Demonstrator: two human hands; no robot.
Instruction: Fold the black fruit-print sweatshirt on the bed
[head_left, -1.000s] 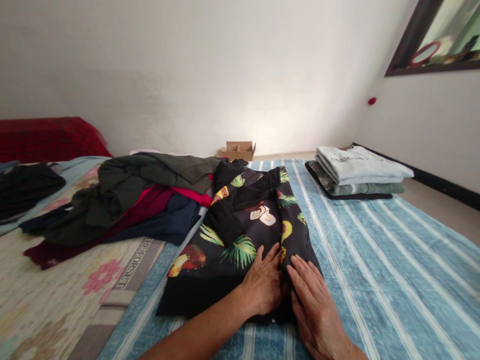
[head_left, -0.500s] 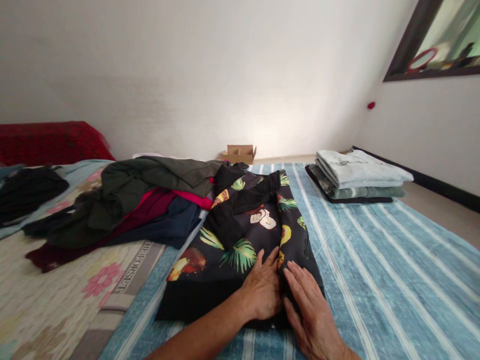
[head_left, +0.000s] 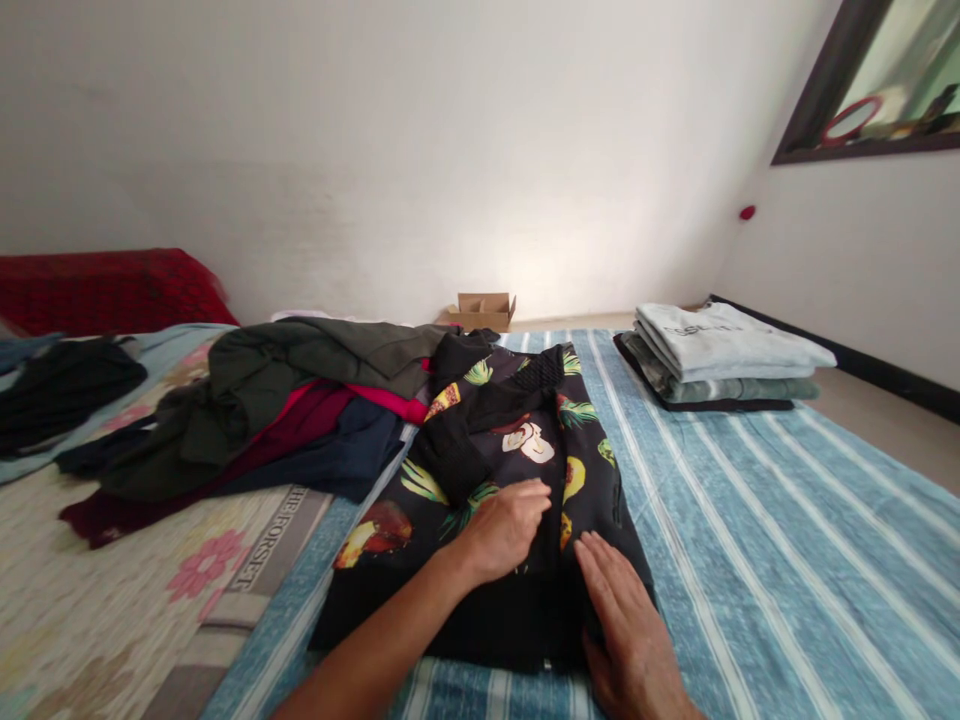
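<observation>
A black jacket [head_left: 517, 400] printed with fruit and palm leaves lies in front of me, its sides and sleeves folded inward and its black hem toward me. Over the lower middle of it, beside the front edge, is my left hand [head_left: 508, 530], closed with the fingers curled under. Whether cloth is pinched in those fingers is hidden. My right hand [head_left: 626, 620] lies flat and open on the jacket's lower right side, fingers stretched forward along the fabric.
Blue striped bedding [head_left: 750, 520] spreads beneath the jacket. To the left is a loose heap of clothes [head_left: 300, 370] on a floral sheet [head_left: 135, 600]. Folded garments [head_left: 720, 345] are stacked at the right. A cardboard box [head_left: 484, 312] stands by the wall.
My left hand has lifted from lying flat on the jacket and curled, moving slightly forward and left. My right hand has shifted slightly, still flat at the jacket's right side.
</observation>
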